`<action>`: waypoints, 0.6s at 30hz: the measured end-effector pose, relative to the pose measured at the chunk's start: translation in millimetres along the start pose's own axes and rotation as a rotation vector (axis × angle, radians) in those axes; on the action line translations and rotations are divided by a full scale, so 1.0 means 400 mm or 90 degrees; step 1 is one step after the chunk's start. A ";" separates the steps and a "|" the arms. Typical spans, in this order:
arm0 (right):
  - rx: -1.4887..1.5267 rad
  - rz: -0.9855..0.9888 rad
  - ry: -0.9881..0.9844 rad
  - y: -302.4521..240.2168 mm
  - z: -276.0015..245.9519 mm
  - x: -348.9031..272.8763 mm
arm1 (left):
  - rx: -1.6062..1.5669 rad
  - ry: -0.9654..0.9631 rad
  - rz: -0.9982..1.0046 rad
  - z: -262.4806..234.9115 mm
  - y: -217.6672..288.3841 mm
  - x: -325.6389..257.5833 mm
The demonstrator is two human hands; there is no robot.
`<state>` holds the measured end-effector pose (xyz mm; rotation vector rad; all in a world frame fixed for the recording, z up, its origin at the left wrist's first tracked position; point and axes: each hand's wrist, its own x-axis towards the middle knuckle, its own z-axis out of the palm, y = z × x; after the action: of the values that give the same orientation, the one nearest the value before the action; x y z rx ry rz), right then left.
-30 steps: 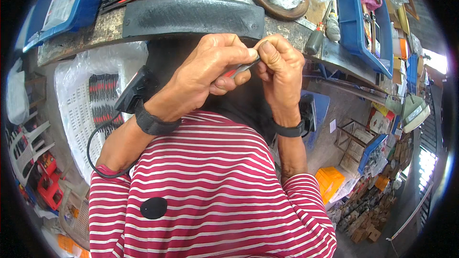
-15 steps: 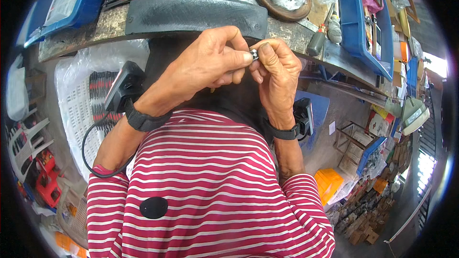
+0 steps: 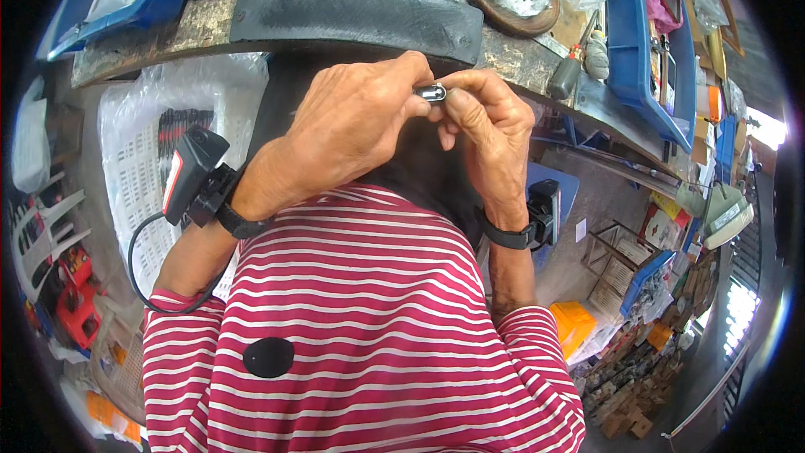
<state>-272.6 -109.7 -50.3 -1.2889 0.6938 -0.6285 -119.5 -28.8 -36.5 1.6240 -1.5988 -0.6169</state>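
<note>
Head view shows both hands raised close together, just below the edge of the worn grey workbench (image 3: pixel 210 29). The left hand (image 3: pixel 352 130) is curled narrow, its thumb and forefinger pinching one end of a small shiny metal piece (image 3: pixel 433 93). The right hand (image 3: pixel 490 130) is also curled narrow and its fingertips pinch the other end, so the piece sits between the two hands, in front of the bench edge and just under the long black rubber strip (image 3: pixel 352 13) that lies along it. There is little free room above the hands, because the bench edge is near; to the left a white plastic crate under a clear bag (image 3: pixel 142 159) stands beside the left forearm, and on the right the floor is open down to an orange box (image 3: pixel 574 323).

Compared with half a second ago, the hands stay at nearly the same place, and the metal piece now shows a little more between the fingertips.

The exact shape of the piece is hard to make out, most of it is covered by the fingers. A black device strapped on each wrist (image 3: pixel 191 174) hides part of the forearm, and the red and white striped shirt (image 3: pixel 352 327) covers the lower part of the view.
</note>
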 end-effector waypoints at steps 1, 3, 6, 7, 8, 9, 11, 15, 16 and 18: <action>-0.060 0.000 -0.018 -0.007 -0.004 -0.004 | 0.016 -0.011 0.007 -0.004 -0.005 -0.004; -0.155 0.007 -0.035 -0.016 -0.004 -0.009 | 0.041 -0.034 0.020 -0.010 -0.012 -0.011; -0.255 -0.022 -0.057 -0.025 -0.001 -0.011 | 0.050 -0.039 0.057 -0.012 -0.018 -0.019; -0.282 -0.007 -0.059 -0.027 0.000 -0.010 | 0.054 -0.045 0.050 -0.012 -0.018 -0.021; -0.305 -0.049 -0.056 -0.027 0.003 -0.008 | 0.056 -0.050 0.044 -0.012 -0.019 -0.023; -0.328 -0.090 -0.054 -0.025 0.007 -0.006 | 0.054 -0.052 0.037 -0.011 -0.020 -0.024; -0.357 -0.142 -0.043 -0.022 0.015 -0.006 | 0.054 -0.043 0.041 -0.011 -0.021 -0.026; -0.368 -0.169 -0.008 -0.013 0.033 -0.012 | 0.035 -0.027 0.039 -0.013 -0.026 -0.033; -0.370 -0.173 0.003 -0.009 0.038 -0.013 | 0.030 -0.021 0.036 -0.014 -0.027 -0.035; -0.370 -0.174 0.016 -0.003 0.046 -0.017 | 0.019 -0.009 0.030 -0.014 -0.029 -0.039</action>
<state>-263.2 -93.1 -45.8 -1.9407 0.7563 -0.6897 -109.5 -13.3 -45.0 1.6021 -1.6594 -0.5832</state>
